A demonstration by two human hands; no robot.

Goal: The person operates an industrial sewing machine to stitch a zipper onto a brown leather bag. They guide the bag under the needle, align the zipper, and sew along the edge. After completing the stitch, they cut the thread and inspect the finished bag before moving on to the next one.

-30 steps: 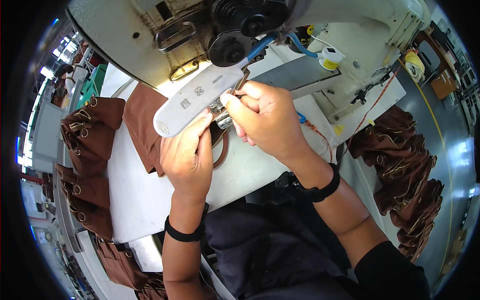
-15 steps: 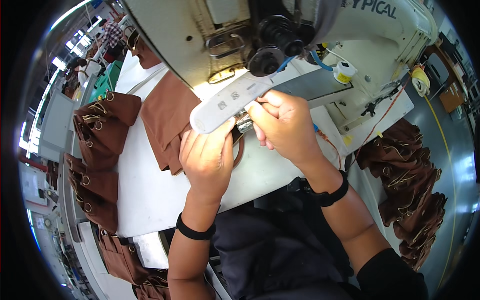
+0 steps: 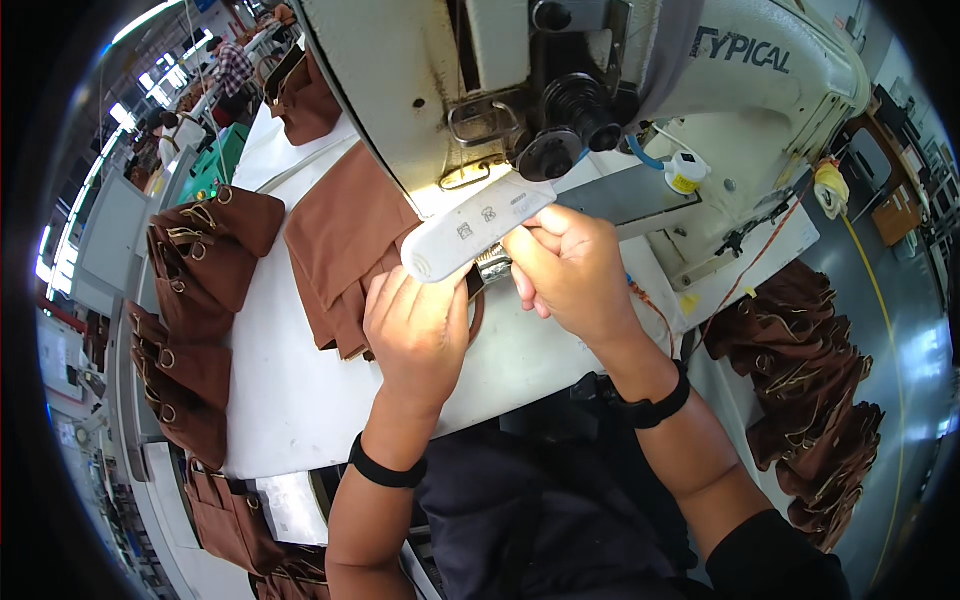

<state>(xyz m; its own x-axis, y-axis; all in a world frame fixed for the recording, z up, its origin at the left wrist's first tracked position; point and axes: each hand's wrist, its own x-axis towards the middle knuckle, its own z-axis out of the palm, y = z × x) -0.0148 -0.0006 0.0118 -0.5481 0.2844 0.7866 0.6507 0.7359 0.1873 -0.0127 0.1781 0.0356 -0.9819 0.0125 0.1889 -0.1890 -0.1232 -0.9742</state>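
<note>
A light grey elongated plate [image 3: 445, 240] sits under the sewing machine head [image 3: 385, 90], beside a small shiny metal fitting [image 3: 494, 264]. My left hand [image 3: 418, 330] has bent fingers reaching beneath the plate toward the fitting; what its fingertips grip is hidden. My right hand [image 3: 575, 280] is closed at the plate's right end, thumb against the fitting area; what it pinches is unclear. Folded brown fabric [image 3: 345, 240] lies left of the hands on the white table [image 3: 265, 390], with a brown looped strap partly showing behind my left hand.
Brown bags [image 3: 205, 250] with rings line the table's left edge. More brown pieces [image 3: 790, 380] are piled low at the right by the floor aisle [image 3: 890, 310]. A small white bottle [image 3: 686, 170] and tubes are on the machine's right. Co-workers [image 3: 230, 70] are at the far left back.
The view has shifted, so the machine and table appear further right and more of the upper background shows. Both hands remain closed at the fitting, with little change in grip.
</note>
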